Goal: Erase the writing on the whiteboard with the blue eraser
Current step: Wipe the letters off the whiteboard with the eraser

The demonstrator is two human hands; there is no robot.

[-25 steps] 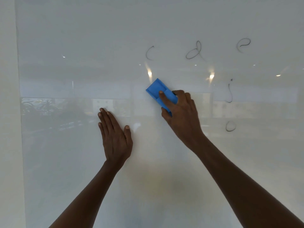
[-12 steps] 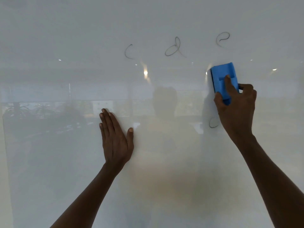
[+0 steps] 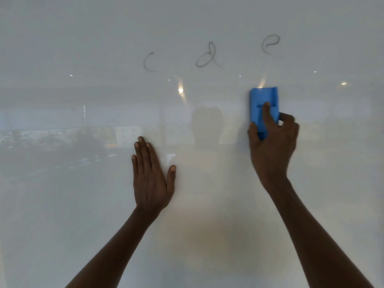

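Right hand [image 3: 272, 150] grips the blue eraser [image 3: 264, 110]: forefinger laid up its back, thumb on the left edge, other fingers curled round the right edge. Eraser stands upright against the whiteboard [image 3: 62, 204], top end well above the fingertip. Left hand [image 3: 152, 179] is flat on the board, fingers straight and together, thumb out to the side, holding nothing.

Three letters left, all above the fingers: "c" [image 3: 150, 62] up and far left of the eraser, "d" [image 3: 206, 56] up and left, "e" [image 3: 270, 44] almost directly above its top end.

Risks, as I judge them:
- The hold sits on the eraser's lower half. Pressing hard on an upward stroke could tip the top off the board, so the pad skips and leaves streaks.
- The letters are well apart from each other. One narrow pass up clears the "e" only; the "c" is easy to miss.
- The planted left palm could smear the board or slip if weight goes onto it.

Hard to make out:
- Eraser's pad face is against the board, so contact can't be confirmed.
- Right hand is motion-blurred; ring and little fingers are unclear.
- Glare spots and room reflections cover the board; faint ink residue couldn't be told apart.
- Any marks under the hand or eraser are hidden.
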